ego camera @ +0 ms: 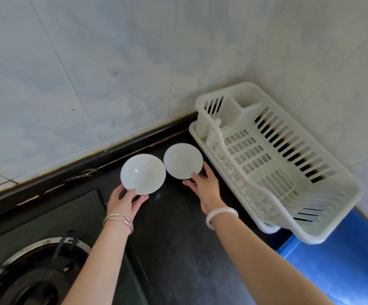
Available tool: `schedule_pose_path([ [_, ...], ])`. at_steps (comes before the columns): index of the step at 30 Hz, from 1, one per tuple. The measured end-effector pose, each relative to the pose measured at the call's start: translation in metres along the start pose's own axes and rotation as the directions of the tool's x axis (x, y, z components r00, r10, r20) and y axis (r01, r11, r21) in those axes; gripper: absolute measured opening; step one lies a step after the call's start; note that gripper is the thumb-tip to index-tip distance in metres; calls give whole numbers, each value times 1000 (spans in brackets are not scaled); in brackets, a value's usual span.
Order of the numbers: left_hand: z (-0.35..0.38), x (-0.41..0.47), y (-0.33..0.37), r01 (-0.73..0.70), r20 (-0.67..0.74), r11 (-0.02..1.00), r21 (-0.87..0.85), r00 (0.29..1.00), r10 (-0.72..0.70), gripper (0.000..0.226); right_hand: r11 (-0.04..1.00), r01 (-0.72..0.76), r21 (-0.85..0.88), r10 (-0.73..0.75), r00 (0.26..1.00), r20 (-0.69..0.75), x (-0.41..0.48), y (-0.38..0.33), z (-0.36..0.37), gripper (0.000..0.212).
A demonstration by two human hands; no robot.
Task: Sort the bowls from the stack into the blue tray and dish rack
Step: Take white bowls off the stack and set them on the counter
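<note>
Two white bowls are on the black counter near the wall. My left hand (124,202) grips the near rim of the left bowl (143,173), which is tilted toward me. My right hand (205,187) holds the near edge of the right bowl (182,160), with fingers around its lower right rim. A white plastic dish rack (273,164) stands empty to the right, just beside the right bowl. Part of the blue tray (341,256) shows under and in front of the rack at the lower right. No stack of bowls is in view.
A gas stove burner (31,269) sits at the lower left on a dark hob. The tiled wall (112,73) rises behind the counter, with a raised black back edge (86,159) along it. Bracelets are on both my wrists.
</note>
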State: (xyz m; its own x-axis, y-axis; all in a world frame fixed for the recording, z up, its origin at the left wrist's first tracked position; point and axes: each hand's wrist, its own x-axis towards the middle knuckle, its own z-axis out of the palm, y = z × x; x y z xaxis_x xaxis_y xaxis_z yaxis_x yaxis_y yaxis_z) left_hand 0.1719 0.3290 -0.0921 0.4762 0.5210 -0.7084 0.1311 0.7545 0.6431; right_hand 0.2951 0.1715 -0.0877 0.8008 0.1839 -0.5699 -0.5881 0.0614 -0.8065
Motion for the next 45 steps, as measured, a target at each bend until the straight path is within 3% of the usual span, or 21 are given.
schedule_pose_path([
  [12, 13, 17, 14, -56, -60, 995, -83, 997, 51, 47, 1000, -2, 25, 2, 1000, -9, 23, -18, 42, 61],
  [23, 15, 29, 13, -45, -106, 998, -50, 994, 39, 43, 1000, -2, 8, 2, 1000, -14, 32, -22, 52, 62],
  [28, 22, 26, 12, -75, -188, 997, 4, 979, 75, 39, 998, -42, -40, 43, 999, 22, 28, -26, 49, 55],
  [31, 25, 20, 8, -180, -225, 962, 203, 948, 225, 40, 993, -38, -108, 41, 999, 24, 23, -29, 45, 50],
  [35, 24, 3, 4, -281, -144, 867, 412, 919, 366, 47, 981, -29, -190, 39, 998, 48, 9, -34, 33, 43],
  [39, 22, -29, -10, -315, -37, 742, 593, 909, 415, 48, 936, 66, -347, -27, 993, 118, -22, -42, 9, 36],
  [45, 39, -109, -58, -452, 369, 531, 717, 892, 262, 35, 817, 217, -534, -143, 974, 177, -104, -60, -64, 23],
])
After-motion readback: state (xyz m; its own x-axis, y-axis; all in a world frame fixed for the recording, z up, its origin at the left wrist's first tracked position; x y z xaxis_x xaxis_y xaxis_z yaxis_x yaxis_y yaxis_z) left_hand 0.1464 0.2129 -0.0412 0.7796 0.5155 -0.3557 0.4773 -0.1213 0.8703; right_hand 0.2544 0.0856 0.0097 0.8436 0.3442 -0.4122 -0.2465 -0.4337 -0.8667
